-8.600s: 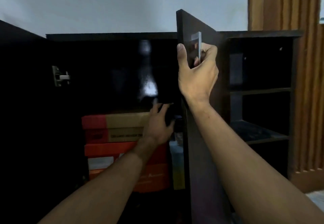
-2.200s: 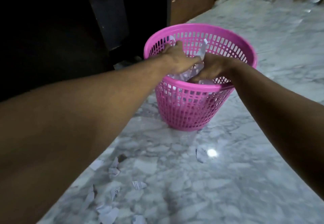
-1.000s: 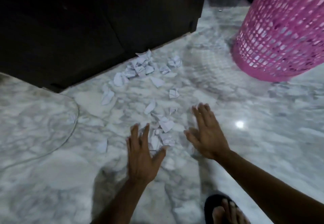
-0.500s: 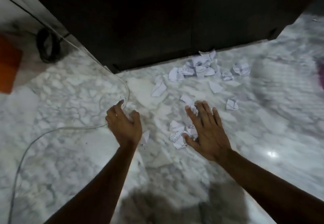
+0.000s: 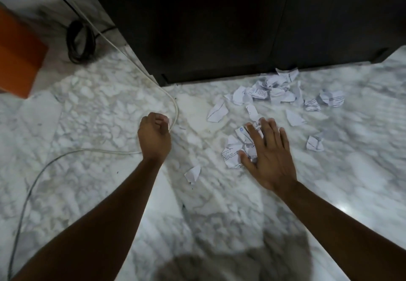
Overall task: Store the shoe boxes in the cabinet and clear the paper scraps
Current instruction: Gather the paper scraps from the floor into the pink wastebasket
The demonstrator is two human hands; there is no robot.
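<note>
More than a dozen torn white paper scraps litter the grey marble floor before the dark wooden cabinet. Left hand fingers curl, seemingly pinching one scrap; right hand fingers spread flat over several.

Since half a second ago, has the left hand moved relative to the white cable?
Yes. The left hand curled into a fist and now sits closer to the white cable's bend, apparently pinching a paper scrap.
</note>
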